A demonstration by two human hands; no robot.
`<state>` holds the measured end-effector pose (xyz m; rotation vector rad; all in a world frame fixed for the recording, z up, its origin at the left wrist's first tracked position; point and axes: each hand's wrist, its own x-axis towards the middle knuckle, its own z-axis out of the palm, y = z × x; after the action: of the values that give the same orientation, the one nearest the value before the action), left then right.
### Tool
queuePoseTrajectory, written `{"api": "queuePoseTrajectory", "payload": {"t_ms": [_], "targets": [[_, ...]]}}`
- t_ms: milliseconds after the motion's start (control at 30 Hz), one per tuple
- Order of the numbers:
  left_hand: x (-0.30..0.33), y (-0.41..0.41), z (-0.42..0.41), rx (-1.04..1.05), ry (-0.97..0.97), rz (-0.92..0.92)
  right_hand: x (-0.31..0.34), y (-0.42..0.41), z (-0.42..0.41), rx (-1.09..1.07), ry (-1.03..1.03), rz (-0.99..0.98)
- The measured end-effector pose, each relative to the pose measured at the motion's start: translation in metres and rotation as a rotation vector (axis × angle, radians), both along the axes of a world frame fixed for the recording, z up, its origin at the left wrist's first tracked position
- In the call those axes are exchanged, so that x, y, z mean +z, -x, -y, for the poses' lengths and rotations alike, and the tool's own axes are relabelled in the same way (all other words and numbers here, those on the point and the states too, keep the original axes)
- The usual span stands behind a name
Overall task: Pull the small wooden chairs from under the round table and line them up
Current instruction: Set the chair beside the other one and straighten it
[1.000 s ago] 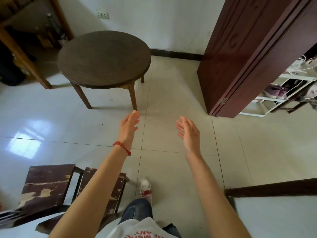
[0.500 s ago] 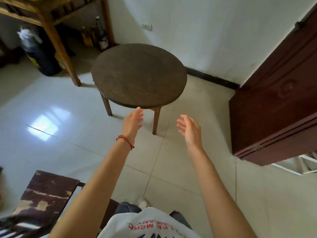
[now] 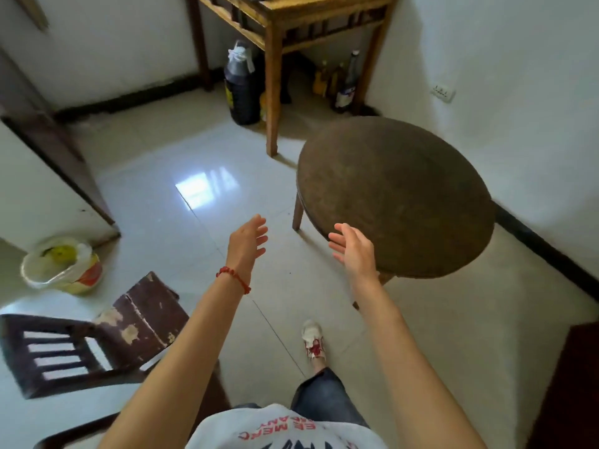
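Observation:
The dark round table (image 3: 395, 196) stands at the right on the tiled floor, close to the white wall. A small dark wooden chair (image 3: 97, 335) with a worn, paint-chipped seat and slatted back stands at the lower left, clear of the table. My left hand (image 3: 246, 241), with a red bracelet at the wrist, hangs open in the air to the left of the table. Nothing is in my right hand (image 3: 353, 251), which is open in front of the table's near edge. No chair shows under the table from here.
A tall light wooden table (image 3: 275, 37) stands at the back with a dark jug (image 3: 241, 89) and bottles (image 3: 343, 82) beneath it. A yellow bucket (image 3: 61, 267) lined with a plastic bag sits at the left by a dark door frame (image 3: 58, 157). My shoe (image 3: 312, 341) is on the floor below.
My view has swung to the left: the round table slid from centre to the right, and the bucket and chair back came into sight. Both hands stay open and raised.

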<state>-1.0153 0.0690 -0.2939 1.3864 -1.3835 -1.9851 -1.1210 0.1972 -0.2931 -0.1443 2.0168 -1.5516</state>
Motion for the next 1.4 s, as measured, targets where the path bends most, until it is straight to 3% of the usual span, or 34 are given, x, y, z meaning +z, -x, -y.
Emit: {"api": "queuePoseTrajectory", "payload": {"t_ms": [500, 867, 1233, 1400], "targets": [[0.007, 0.059, 0.086, 0.579, 0.019, 0.044, 0.010, 0.123, 0.173, 0.592, -0.008, 0.065], [-0.012, -0.011, 0.118, 0.930, -0.052, 0.047, -0.012, 0.054, 0.257, 0.934, -0.063, 0.116], [-0.028, -0.069, 0.223, 1.158, -0.107, -0.090, -0.011, -0.019, 0.385, 1.197, -0.148, 0.046], [-0.029, -0.114, 0.250, 1.245, -0.092, -0.008, -0.009, -0.063, 0.433, 1.277, -0.147, 0.038]]}}
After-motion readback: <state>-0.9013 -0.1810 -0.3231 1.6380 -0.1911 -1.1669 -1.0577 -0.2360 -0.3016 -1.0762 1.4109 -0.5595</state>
